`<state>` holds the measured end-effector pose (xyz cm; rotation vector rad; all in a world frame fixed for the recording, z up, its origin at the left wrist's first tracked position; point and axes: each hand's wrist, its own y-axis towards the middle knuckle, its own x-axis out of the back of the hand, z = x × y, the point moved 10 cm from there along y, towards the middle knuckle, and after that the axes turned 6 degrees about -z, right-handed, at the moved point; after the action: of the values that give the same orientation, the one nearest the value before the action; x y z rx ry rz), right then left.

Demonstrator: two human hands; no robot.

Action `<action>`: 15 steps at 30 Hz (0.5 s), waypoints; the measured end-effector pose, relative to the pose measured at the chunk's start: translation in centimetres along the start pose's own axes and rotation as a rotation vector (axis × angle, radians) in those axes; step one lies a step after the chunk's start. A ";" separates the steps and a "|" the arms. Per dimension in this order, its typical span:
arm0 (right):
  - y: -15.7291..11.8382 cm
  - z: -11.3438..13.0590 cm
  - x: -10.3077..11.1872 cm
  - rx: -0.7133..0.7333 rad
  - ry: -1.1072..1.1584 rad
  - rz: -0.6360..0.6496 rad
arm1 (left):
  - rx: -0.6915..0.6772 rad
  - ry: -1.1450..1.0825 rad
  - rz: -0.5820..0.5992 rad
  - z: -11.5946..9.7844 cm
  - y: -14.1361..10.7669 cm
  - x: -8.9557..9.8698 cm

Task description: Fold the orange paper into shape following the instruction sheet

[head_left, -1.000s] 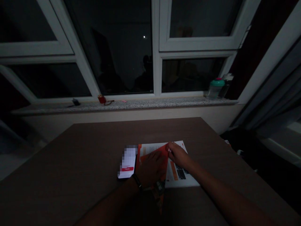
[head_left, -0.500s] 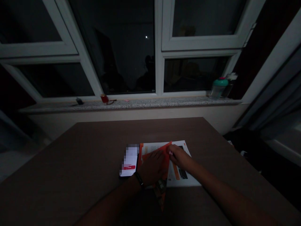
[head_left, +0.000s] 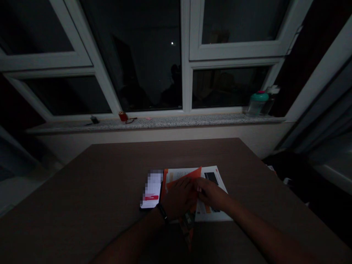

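Orange paper (head_left: 183, 175) folded, lying on white printed sheet (head_left: 213, 213) on brown tabletop (head_left: 110, 176). Head view: left hand (head_left: 178, 198) flat on fold, fingers open; right hand (head_left: 211, 194) just beside it, fingertips on paper, grip unclear. Phone (head_left: 151, 189) just left of sheet. Teal-lidded plastic bottle (head_left: 257, 107) on windowsill (head_left: 192, 121), contents too dark to tell.

Brightness: dim overall, with night-black windows (head_left: 143, 55)
Brightest areas: white leaflet (head_left: 216, 216), phone screen (head_left: 153, 189)
Blur: phone screen pixelated
Shadows: deep across the desk's (head_left: 82, 190) lower corners
Distortion: window frames bend toward the edges
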<state>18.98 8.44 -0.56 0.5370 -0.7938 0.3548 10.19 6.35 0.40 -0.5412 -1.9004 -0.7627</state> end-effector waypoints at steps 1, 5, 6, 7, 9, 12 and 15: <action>0.1 -0.2 0.1 -0.006 0.001 -0.013 | -0.001 0.003 -0.001 0.0 0.0 0.0; 0.9 -1.6 1.1 -0.043 -0.018 -0.102 | -0.011 0.010 -0.016 0.2 -0.1 0.0; 1.2 -2.0 1.4 -0.056 -0.026 -0.125 | -0.010 0.011 -0.022 0.3 -0.1 0.0; 1.4 -2.3 1.6 -0.069 -0.037 -0.146 | -0.009 0.009 -0.026 0.4 -0.2 0.0; 1.8 -2.9 2.1 -0.096 -0.058 -0.182 | -0.008 -0.001 -0.028 0.6 -0.3 -0.1; 1.8 -2.7 2.6 -0.100 -0.070 -0.199 | -0.015 -0.006 -0.022 0.8 -0.4 -0.3; 1.3 -2.1 2.9 -0.087 -0.050 -0.215 | -0.017 0.014 -0.028 0.8 -0.4 -0.2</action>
<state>21.45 11.03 0.87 0.5453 -0.7874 0.1079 9.51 6.60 -0.14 -0.5191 -1.8935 -0.7995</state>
